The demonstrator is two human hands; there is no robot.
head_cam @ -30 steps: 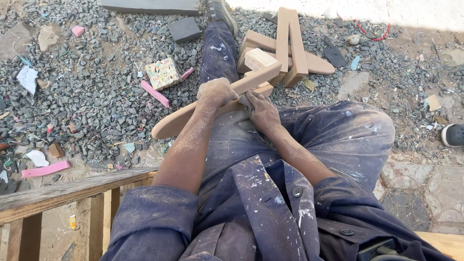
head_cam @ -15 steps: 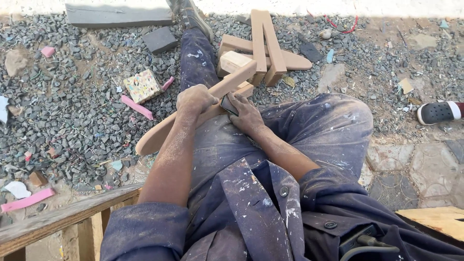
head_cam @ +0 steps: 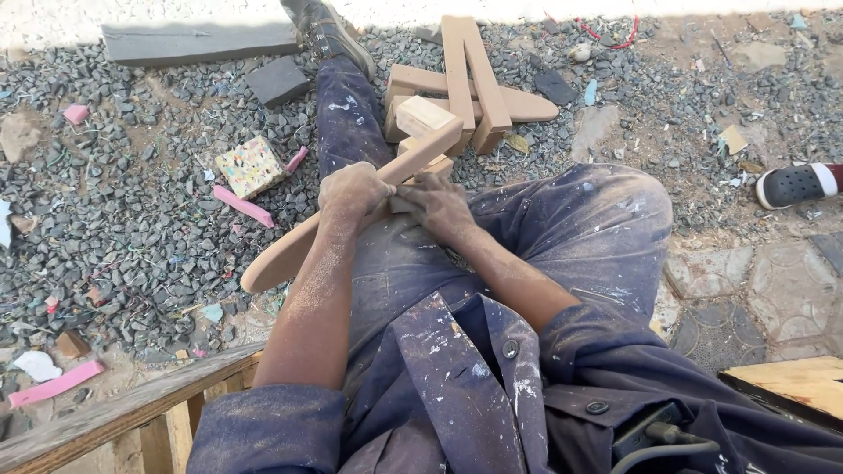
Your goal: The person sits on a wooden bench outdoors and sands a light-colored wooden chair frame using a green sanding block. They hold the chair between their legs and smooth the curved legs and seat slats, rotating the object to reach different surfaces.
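A long curved wooden piece [head_cam: 290, 250] with a rounded lower end lies across my lap, slanting from lower left to upper right. My left hand [head_cam: 353, 190] grips it around the middle. My right hand [head_cam: 436, 204] presses against the same piece just beside the left, fingers curled; what lies under them is hidden. Both hands and forearms are dusty. My legs in paint-spattered dark blue overalls [head_cam: 562, 237] stretch out beneath.
A stack of cut wooden pieces [head_cam: 465, 83] lies on the gravel beyond my knee. A colourful speckled block [head_cam: 249, 165], pink scraps [head_cam: 243, 205] and grey slabs [head_cam: 198, 42] lie left. A wooden frame [head_cam: 123, 412] sits lower left, a sandal [head_cam: 795, 184] at right.
The view has shifted slightly; the hands stay on the curved piece, with the right hand moving a little along it.
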